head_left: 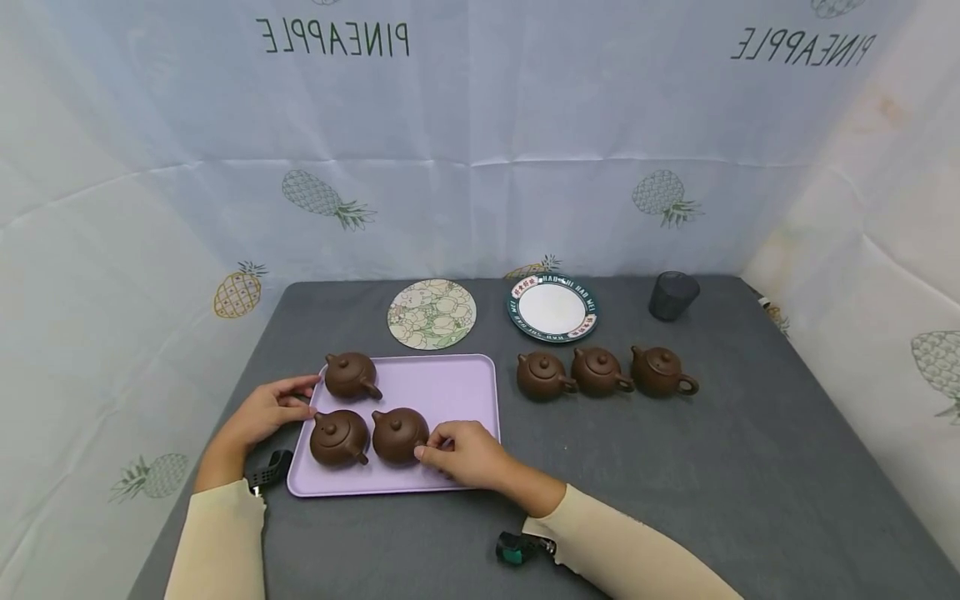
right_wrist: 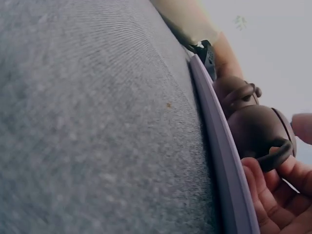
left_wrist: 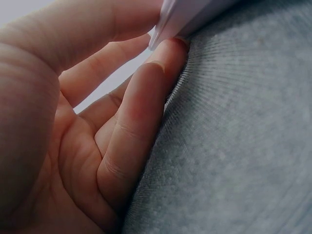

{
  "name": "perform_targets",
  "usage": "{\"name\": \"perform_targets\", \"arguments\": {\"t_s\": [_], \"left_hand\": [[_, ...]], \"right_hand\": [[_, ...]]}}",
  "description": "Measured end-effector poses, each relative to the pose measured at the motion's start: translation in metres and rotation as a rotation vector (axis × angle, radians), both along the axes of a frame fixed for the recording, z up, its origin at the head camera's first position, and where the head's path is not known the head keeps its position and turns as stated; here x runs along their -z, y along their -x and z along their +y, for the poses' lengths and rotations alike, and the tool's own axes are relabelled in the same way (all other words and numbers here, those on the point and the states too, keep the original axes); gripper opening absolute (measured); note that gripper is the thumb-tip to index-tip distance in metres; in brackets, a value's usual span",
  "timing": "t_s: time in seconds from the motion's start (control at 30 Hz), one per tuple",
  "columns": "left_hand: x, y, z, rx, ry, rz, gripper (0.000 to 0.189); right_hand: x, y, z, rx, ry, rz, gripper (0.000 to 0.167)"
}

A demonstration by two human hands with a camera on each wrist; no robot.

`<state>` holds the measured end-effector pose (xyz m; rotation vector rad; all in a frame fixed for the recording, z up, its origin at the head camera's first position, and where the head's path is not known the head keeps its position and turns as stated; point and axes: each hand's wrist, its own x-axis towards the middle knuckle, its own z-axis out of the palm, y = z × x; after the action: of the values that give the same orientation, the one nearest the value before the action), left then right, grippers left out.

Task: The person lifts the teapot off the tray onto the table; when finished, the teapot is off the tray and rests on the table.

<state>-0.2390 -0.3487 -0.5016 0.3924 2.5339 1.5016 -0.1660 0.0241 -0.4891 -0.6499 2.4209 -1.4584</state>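
Note:
Three brown teapots stand on a lilac tray [head_left: 442, 375]: one at the back left [head_left: 349, 375], one at the front left [head_left: 339, 438], one at the front middle [head_left: 400, 434]. My right hand [head_left: 467, 454] holds the front-middle teapot by its handle. In the right wrist view, a fingertip shows through the loop of that teapot's handle [right_wrist: 277, 158], and the thumb is by the lid. At the tray's left edge, my left hand [head_left: 262, 412] grips the rim. The left wrist view shows the thumb and fingers [left_wrist: 141, 97] around the tray's edge [left_wrist: 180, 17], low over the cloth.
Right of the tray, three more brown teapots [head_left: 542, 377] [head_left: 597, 372] [head_left: 660, 372] stand in a row. Behind are a round patterned mat [head_left: 432, 314], a green-rimmed plate [head_left: 552, 308] and a dark cup [head_left: 672, 296]. Pineapple-print curtain [head_left: 480, 208] encloses the grey table [head_left: 637, 483].

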Motion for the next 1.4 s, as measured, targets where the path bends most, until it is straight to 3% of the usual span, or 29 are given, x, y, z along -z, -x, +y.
{"name": "perform_targets", "arguments": {"t_s": [0.4, 0.67, 1.03, 1.3, 1.4], "left_hand": [[-0.003, 0.0, -0.002, 0.016, -0.017, -0.013, 0.06], [-0.003, -0.001, -0.005, 0.001, 0.004, -0.016, 0.061], [0.0, 0.001, -0.003, 0.011, -0.025, -0.027, 0.06], [-0.001, 0.0, -0.001, 0.007, -0.01, -0.016, 0.059], [-0.002, 0.0, -0.001, 0.005, 0.0, -0.008, 0.059]], "right_hand": [[-0.003, 0.008, 0.019, 0.009, 0.076, -0.075, 0.021], [-0.011, 0.01, 0.046, 0.035, 0.099, 0.008, 0.016], [-0.02, 0.009, 0.088, 0.062, 0.117, 0.04, 0.013], [-0.056, -0.009, 0.115, 0.088, 0.114, 0.052, 0.011], [-0.062, -0.013, 0.125, 0.094, 0.115, 0.076, 0.012]]}}
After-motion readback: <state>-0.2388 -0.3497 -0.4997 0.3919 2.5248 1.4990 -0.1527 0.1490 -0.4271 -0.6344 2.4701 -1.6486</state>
